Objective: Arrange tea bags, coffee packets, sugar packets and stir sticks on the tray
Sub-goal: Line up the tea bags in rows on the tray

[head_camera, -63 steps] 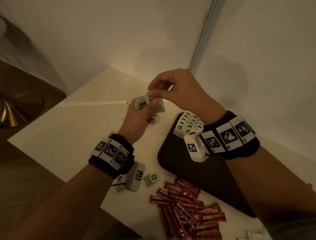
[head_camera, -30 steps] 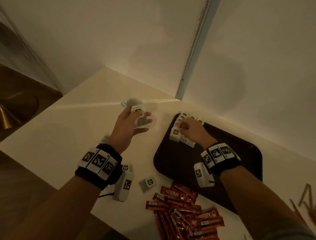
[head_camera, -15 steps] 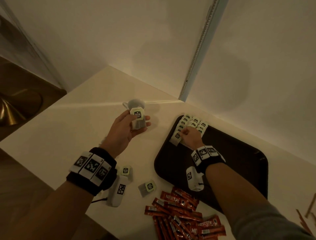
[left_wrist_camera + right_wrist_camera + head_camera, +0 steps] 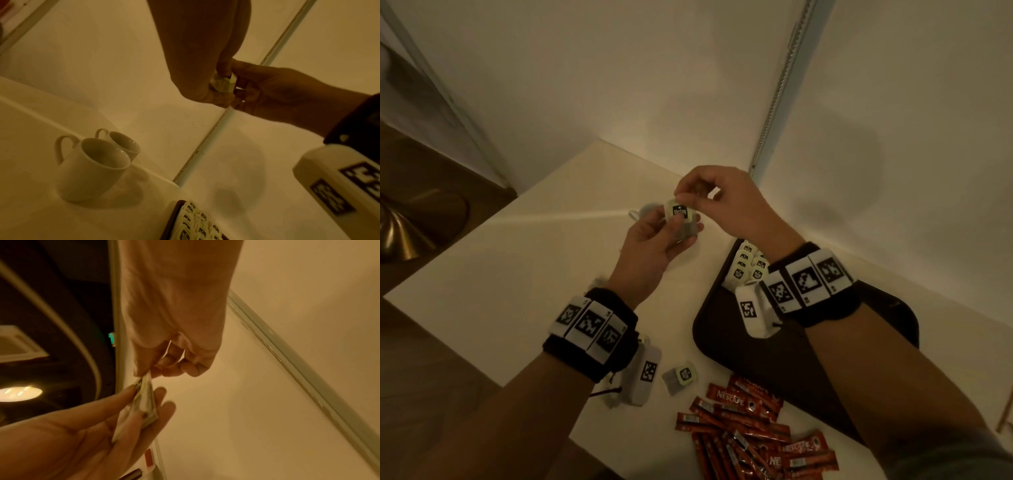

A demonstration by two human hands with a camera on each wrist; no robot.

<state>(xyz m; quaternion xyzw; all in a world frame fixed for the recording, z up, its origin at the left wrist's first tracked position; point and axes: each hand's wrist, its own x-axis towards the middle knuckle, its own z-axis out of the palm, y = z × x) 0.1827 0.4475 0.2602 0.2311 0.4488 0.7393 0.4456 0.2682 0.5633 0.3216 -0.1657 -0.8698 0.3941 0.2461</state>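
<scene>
My left hand (image 4: 683,230) holds a small stack of tea bags (image 4: 680,212) above the white table, thumb in front and fingers behind. My right hand (image 4: 683,196) pinches the top edge of the front tea bag (image 4: 146,381) between thumb and forefinger. The same pinch shows in the left wrist view on the tea bag (image 4: 223,81). Rows of tea bags (image 4: 749,263) lie in the far left corner of the dark tray (image 4: 739,363). One loose tea bag (image 4: 681,377) lies on the table. Red coffee packets (image 4: 743,421) are heaped near the front edge.
A white cup (image 4: 92,164) stands by the wall under my hands, mirrored in the glossy panel. Brown stir sticks (image 4: 1007,407) show at the right edge. A wall corner with a metal strip (image 4: 780,85) backs the table. The table's left edge (image 4: 482,236) drops to a wooden floor.
My right hand has left the tea bag rows on the tray and risen to my left hand, where it now pinches the front tea bag. The left hand kept its hold.
</scene>
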